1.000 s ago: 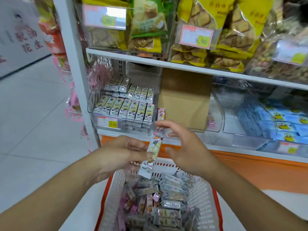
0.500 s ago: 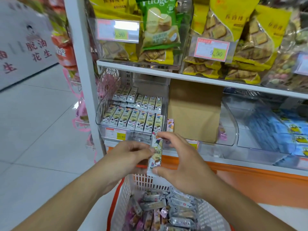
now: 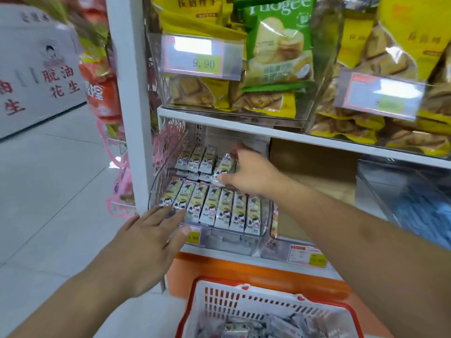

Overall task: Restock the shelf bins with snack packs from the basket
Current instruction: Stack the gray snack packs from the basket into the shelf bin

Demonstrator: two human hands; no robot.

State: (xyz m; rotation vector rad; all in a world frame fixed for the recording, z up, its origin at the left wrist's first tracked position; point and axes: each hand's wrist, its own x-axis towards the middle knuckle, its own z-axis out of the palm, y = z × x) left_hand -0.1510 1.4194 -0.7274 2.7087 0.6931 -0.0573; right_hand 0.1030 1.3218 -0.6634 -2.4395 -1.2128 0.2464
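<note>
A clear shelf bin (image 3: 156,191) on the middle shelf holds rows of small cream-and-white snack packs (image 3: 214,208). My right hand (image 3: 251,174) reaches into the bin's back row and pinches one snack pack (image 3: 225,167) between thumb and fingers, just above the packs there. My left hand (image 3: 148,237) lies with straight fingers against the bin's front left corner, its fingertips touching the front packs. Below, the white basket with a red rim (image 3: 219,301) holds several more loose snack packs (image 3: 256,325).
A white shelf upright (image 3: 129,106) stands left of the bin. The shelf above carries clear bins of yellow and green biscuit bags (image 3: 275,52) with price tags. A brown cardboard box (image 3: 314,172) and a bin of blue packs (image 3: 419,211) sit to the right. Pale floor lies left.
My right hand has carried the snack pack up from above the basket into the bin's back row. My left hand let go of the pack and moved to the bin's front.
</note>
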